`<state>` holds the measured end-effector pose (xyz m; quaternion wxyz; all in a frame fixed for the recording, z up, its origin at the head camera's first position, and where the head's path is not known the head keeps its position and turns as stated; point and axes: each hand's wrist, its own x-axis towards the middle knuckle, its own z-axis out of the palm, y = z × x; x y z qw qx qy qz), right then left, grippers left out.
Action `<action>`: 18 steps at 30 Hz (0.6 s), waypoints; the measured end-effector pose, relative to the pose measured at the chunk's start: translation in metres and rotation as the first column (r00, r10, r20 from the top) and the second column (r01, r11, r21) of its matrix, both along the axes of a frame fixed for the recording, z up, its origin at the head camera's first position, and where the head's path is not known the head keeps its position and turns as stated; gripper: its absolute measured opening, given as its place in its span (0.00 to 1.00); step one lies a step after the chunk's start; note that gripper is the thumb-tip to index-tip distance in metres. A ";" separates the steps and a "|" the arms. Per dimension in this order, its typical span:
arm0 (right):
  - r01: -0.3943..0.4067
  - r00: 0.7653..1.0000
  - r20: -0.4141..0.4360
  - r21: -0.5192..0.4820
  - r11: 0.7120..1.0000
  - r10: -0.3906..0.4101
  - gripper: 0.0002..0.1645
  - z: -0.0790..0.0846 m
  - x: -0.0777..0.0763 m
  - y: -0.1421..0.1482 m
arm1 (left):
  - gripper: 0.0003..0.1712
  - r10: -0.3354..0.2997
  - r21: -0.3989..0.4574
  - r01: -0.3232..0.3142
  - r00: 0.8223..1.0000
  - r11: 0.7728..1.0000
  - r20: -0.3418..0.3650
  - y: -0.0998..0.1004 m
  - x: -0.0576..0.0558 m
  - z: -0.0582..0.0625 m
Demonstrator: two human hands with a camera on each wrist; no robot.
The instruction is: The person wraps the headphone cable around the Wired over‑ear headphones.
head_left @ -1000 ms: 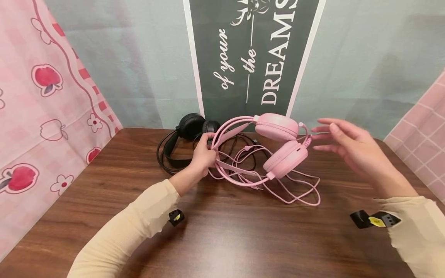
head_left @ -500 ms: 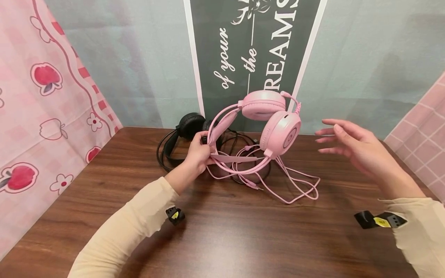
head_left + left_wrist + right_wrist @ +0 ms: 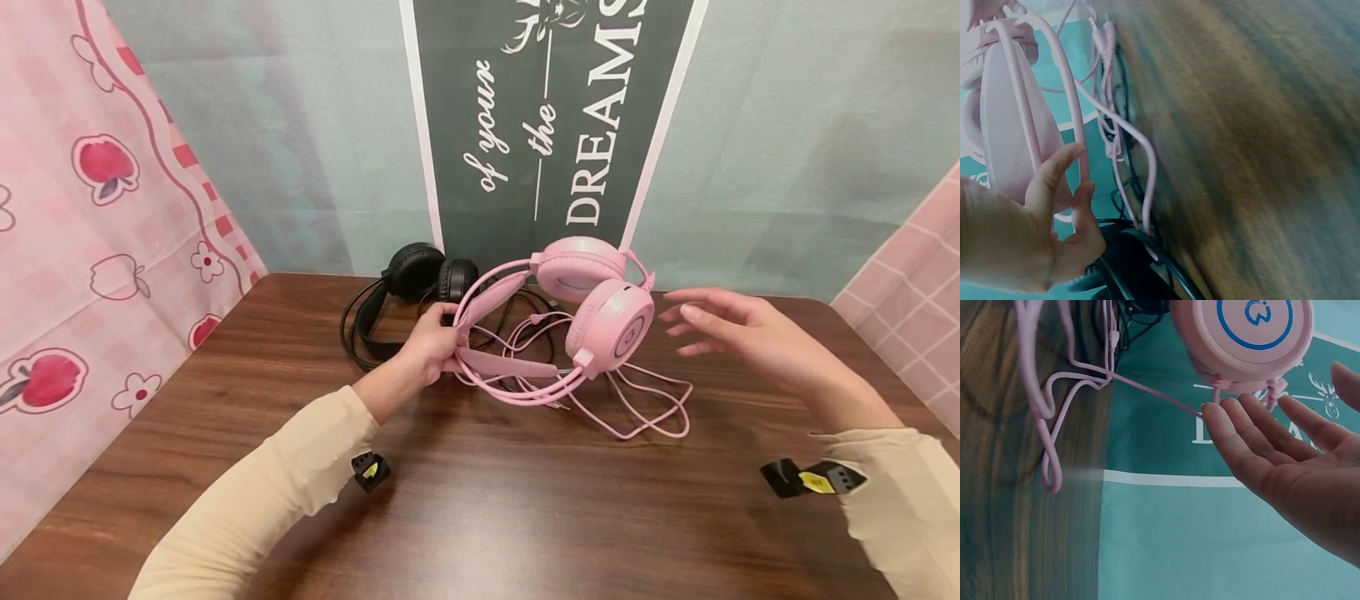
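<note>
A pink headset (image 3: 611,325) is held up above the table, its ear cups toward the right and its headband toward the left. My left hand (image 3: 426,343) grips the top of the headband; in the left wrist view the thumb and a finger (image 3: 1084,209) pinch the thin outer band. Just right of the ear cups, my right hand (image 3: 738,333) hovers with fingers loosely extended, holding nothing. The right wrist view shows its fingertips close to the ear cup (image 3: 1247,337); whether they touch it cannot be told. The pink cable (image 3: 660,429) trails loosely on the table below.
A black headset (image 3: 412,271) lies at the back of the wooden table (image 3: 480,508), behind my left hand, its dark cable tangled near the pink one. A cloth backdrop (image 3: 330,150) with lettering rises behind the table. Patterned pink sheets (image 3: 45,275) hang at the sides.
The pink headset's ear cups tilted upward, then came back down, and its cups now face more to the right. My left hand kept its grip. My right hand moved slightly down and stayed apart.
</note>
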<state>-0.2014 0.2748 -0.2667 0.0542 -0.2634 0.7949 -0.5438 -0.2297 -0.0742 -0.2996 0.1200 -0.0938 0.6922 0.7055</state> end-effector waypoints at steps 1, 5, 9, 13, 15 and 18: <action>0.019 1.000 -0.002 0.039 0.999 -0.019 0.19 -0.001 0.000 -0.001 | 0.30 -0.014 -0.012 0.014 1.000 1.000 0.008 0.000 0.000 -0.001; 0.054 0.998 0.015 0.143 0.988 -0.056 0.21 -0.004 -0.001 -0.006 | 0.30 -0.060 -0.065 0.062 0.998 0.996 0.029 0.001 0.000 -0.004; 0.042 0.997 0.051 0.189 0.981 -0.052 0.24 -0.008 -0.001 -0.009 | 0.29 -0.088 -0.121 0.092 0.995 0.988 0.036 0.003 0.000 -0.006; 0.018 0.993 0.108 0.209 0.978 -0.041 0.24 -0.012 -0.001 -0.010 | 0.28 -0.100 -0.171 0.104 0.994 0.980 0.032 0.005 0.000 -0.009; 0.008 0.990 0.138 0.212 0.977 -0.038 0.24 -0.015 -0.001 -0.010 | 0.27 -0.105 -0.195 0.107 0.994 0.975 0.024 0.005 0.000 -0.010; -0.006 0.985 0.170 0.230 0.973 -0.034 0.24 -0.019 -0.001 -0.009 | 0.27 -0.118 -0.223 0.118 0.993 0.968 0.017 0.007 0.000 -0.013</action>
